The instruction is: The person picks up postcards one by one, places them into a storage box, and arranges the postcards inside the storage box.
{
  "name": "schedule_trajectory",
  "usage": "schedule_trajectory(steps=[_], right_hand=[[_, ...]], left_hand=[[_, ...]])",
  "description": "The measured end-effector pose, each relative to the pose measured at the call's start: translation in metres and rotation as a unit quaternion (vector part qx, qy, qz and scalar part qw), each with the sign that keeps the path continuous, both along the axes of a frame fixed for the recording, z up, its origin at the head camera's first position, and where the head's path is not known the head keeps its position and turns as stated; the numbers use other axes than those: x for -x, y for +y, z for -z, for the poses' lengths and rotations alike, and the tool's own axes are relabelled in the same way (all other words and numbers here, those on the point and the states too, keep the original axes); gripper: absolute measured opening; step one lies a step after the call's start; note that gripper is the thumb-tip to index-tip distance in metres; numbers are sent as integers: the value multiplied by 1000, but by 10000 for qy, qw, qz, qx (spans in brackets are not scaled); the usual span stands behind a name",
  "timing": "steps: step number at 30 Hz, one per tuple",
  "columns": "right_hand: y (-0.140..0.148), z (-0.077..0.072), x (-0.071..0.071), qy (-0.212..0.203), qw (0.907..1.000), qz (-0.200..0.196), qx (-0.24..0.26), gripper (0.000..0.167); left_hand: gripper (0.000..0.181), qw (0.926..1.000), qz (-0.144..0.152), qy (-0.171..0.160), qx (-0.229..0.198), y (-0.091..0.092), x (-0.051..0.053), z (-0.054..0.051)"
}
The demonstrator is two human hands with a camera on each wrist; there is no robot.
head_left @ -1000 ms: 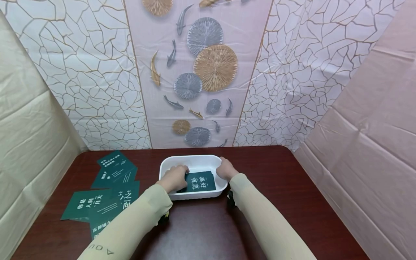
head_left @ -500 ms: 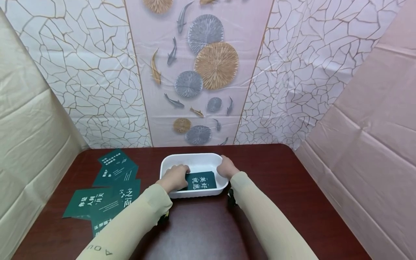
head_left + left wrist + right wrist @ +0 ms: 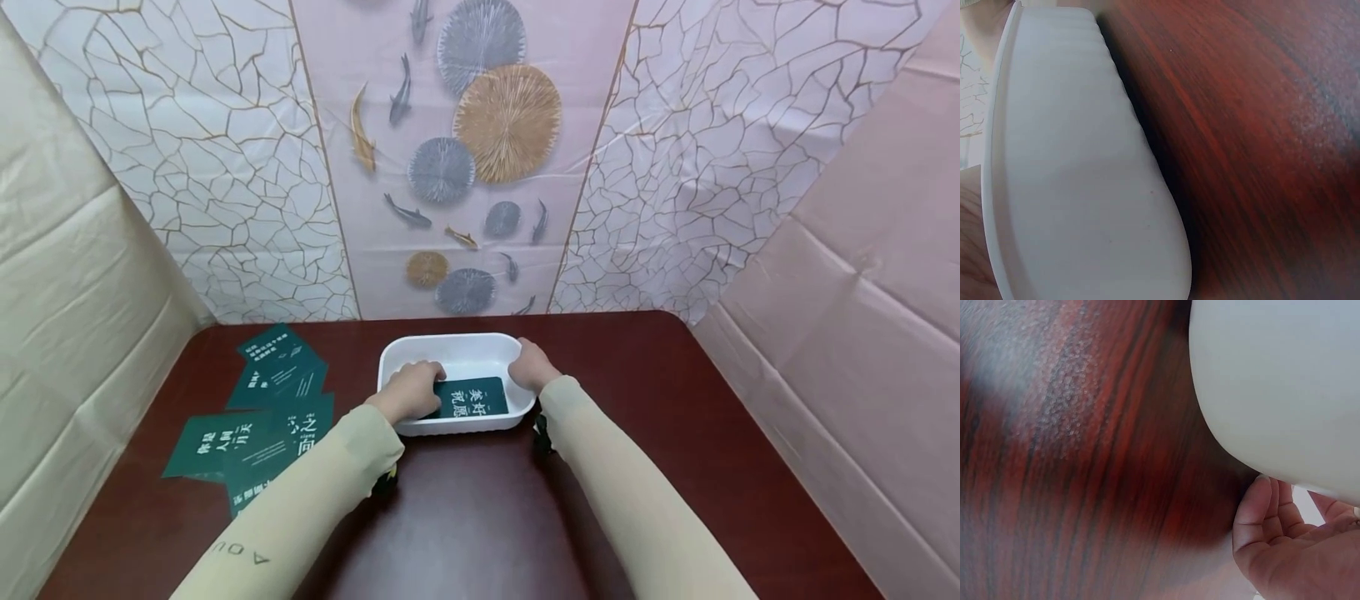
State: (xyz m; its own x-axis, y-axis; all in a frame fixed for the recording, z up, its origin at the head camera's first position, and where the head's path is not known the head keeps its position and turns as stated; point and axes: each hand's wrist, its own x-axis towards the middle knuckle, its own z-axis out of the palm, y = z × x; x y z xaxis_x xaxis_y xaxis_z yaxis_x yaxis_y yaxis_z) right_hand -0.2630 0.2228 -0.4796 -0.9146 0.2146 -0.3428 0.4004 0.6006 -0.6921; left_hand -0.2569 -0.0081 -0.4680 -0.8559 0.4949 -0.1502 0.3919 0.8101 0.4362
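Note:
A white plastic tray (image 3: 450,427) stands on the table, with a small stack of dark green printed cards (image 3: 483,398) lying flat along its near side. My left hand (image 3: 408,390) reaches over the tray's left end, thumb and fingers bent around the left end of the cards; its fingertips are partly hidden. At the opposite end, my right hand (image 3: 534,367) grips the tray. Seen from the right wrist, curled fingers (image 3: 1254,512) touch the tray's outer wall (image 3: 1279,381) from below. The left wrist view is mostly filled by the tray's long side (image 3: 1079,150).
Several larger green cards (image 3: 247,442) with white lettering lie overlapping on the left of the dark red wooden table (image 3: 637,400). A patterned sheet (image 3: 450,250) hangs behind the table's far edge, and pale sheets (image 3: 847,333) enclose both sides.
The head view has tilted down, so everything sits higher in the frame. Both hands keep the same places at the tray, and the cards inside lie as before.

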Motion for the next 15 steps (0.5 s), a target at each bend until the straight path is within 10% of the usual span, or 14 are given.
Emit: schedule_trajectory(steps=[15], right_hand=[[0,-2,0,-153,9997,-158,-45,67]], left_hand=[[35,9999,-115,0,-122,-2,0,5]])
